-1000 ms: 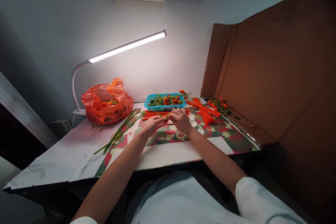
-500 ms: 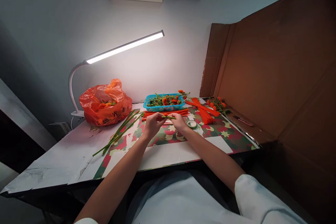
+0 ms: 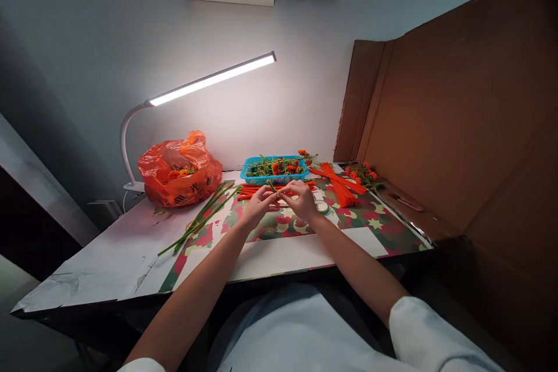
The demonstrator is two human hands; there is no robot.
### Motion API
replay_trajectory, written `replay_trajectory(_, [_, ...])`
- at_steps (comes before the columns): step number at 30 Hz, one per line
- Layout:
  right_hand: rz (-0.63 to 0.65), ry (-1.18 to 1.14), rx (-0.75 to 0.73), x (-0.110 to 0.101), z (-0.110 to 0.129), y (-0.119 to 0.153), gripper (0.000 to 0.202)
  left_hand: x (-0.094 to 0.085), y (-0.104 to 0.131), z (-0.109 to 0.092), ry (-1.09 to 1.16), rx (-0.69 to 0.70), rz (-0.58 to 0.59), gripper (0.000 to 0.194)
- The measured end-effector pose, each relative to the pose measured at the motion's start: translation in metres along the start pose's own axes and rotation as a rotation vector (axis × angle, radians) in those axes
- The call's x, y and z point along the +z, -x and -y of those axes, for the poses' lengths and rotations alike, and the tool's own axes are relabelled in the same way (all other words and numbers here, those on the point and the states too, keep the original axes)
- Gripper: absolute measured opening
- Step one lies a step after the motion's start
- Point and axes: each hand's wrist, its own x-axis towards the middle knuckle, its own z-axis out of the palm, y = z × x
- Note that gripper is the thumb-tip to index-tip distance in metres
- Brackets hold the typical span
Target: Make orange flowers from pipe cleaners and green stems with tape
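A small green piece (image 3: 272, 186), thin like a stem, is pinched between my two hands above the middle of the table. My left hand (image 3: 260, 204) has its fingertips closed on it from the left. From the right, my right hand (image 3: 301, 200) meets it with thumb and fingers pressed together. Just behind the hands lie orange-red sticks (image 3: 249, 191), and a blue basket (image 3: 249, 179) of orange flowers and green stems stands beyond them. A roll of green tape (image 3: 322, 206) rests beside my right wrist, partly hidden by it.
Long green stems (image 3: 196, 226) lie left of my hands, near a red plastic bag (image 3: 187, 186) with flowers. Crossed orange bundles (image 3: 342, 189), more flowers (image 3: 362, 174) and a cutter (image 3: 408, 203) are at the right, beside a cardboard wall (image 3: 457, 104). A lamp (image 3: 213, 79) shines above.
The green piece has turned from nearly level to slanting upward to the left. My right hand has shifted slightly, with its fingers more bent. The whole view has moved a little.
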Motion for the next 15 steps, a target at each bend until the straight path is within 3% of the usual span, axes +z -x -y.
replay_trajectory(5, [0.106, 0.064, -0.062, 0.003, -0.001, 0.003, 0.017, -0.004, 0.0, 0.004, -0.133, 0.012, 0.116, 0.04])
replay_trajectory(8, [0.197, -0.014, -0.058, 0.001, -0.003, 0.002, 0.015, -0.008, 0.001, 0.002, -0.256, 0.022, 0.178, 0.036])
replay_trajectory(15, [0.17, -0.485, 0.318, 0.0, -0.008, -0.004, 0.031, -0.012, 0.004, -0.005, -0.07, -0.09, 0.319, 0.026])
